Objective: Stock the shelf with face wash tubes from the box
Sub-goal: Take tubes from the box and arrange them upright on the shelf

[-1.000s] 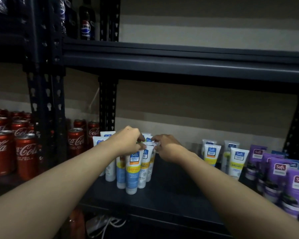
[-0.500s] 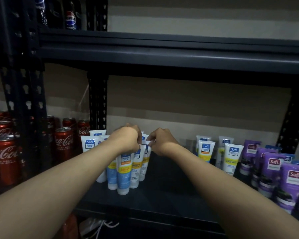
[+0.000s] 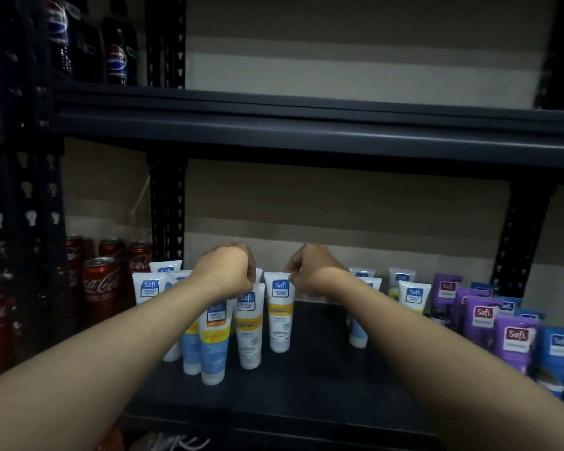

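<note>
Several white, blue and yellow face wash tubes stand cap-down in a cluster (image 3: 214, 346) on the dark middle shelf (image 3: 306, 385). My left hand (image 3: 223, 271) is closed over the crimped tops of the cluster, near a white and yellow tube (image 3: 248, 330). My right hand (image 3: 313, 271) pinches the top edge of another white and yellow tube (image 3: 280, 315), which stands upright just right of the cluster. The box is not in view.
More white tubes (image 3: 414, 296) and purple tubes (image 3: 515, 346) stand at the right of the shelf. Red cola cans (image 3: 100, 284) fill the neighbouring bay on the left, beyond a black upright (image 3: 166, 206). Dark soda bottles (image 3: 118, 56) sit on the shelf above.
My hands have drawn apart. The right hand has shifted one white and yellow tube to the right, out of the cluster; the left hand stays on the cluster's tops.
</note>
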